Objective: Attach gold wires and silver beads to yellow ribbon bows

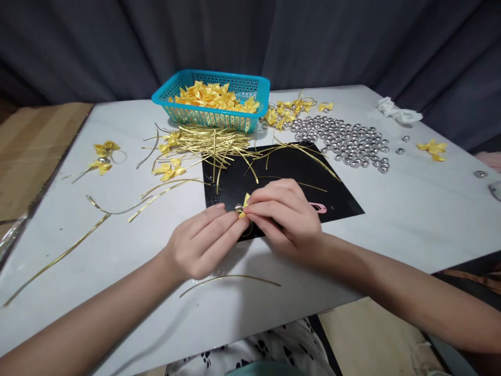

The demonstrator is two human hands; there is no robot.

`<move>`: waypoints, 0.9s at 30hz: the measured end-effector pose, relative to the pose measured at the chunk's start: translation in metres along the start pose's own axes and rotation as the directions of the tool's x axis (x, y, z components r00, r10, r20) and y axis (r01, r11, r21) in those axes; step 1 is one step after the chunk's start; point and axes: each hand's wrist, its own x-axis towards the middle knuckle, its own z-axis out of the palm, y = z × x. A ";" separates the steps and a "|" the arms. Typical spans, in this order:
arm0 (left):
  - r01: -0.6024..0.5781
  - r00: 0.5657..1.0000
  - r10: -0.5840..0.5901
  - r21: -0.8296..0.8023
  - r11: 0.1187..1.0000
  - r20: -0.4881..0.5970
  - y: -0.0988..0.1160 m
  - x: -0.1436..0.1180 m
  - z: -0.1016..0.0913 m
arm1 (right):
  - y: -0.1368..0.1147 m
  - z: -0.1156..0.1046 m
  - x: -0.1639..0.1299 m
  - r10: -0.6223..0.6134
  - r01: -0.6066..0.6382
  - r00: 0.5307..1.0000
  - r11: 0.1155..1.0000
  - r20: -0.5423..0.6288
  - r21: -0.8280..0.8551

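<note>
Over the black mat, both hands meet at a small yellow ribbon flower and a shiny silver bead. My left hand is closed in a pinch, its fingertips against the bead and the flower's lower edge. From the other side, my right hand pinches the ribbon flower between thumb and fingers. A thin wire loop hangs just below the fingertips. The fingers cover much of the flower. Partly behind my right hand lies a pink clip-like object.
A blue basket of yellow ribbon flowers stands at the back. Before it lies a pile of gold twist ties. Silver beads spread to the right. Finished-looking flowers, loose ties and crumpled white tissue lie around.
</note>
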 end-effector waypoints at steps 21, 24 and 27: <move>-0.020 0.999 0.021 -0.036 0.999 0.025 0.005 0.004 -0.004 | -0.003 0.000 0.004 0.067 -0.082 0.993 0.985 0.100 0.152; 0.009 1.000 -0.008 -0.056 0.998 0.019 0.006 0.003 -0.001 | -0.008 -0.005 0.004 0.009 -0.016 0.998 0.995 0.070 0.097; -0.016 1.000 0.017 -0.088 0.996 0.014 0.006 0.001 0.003 | -0.015 -0.013 0.011 0.049 -0.048 0.999 0.995 -0.004 0.082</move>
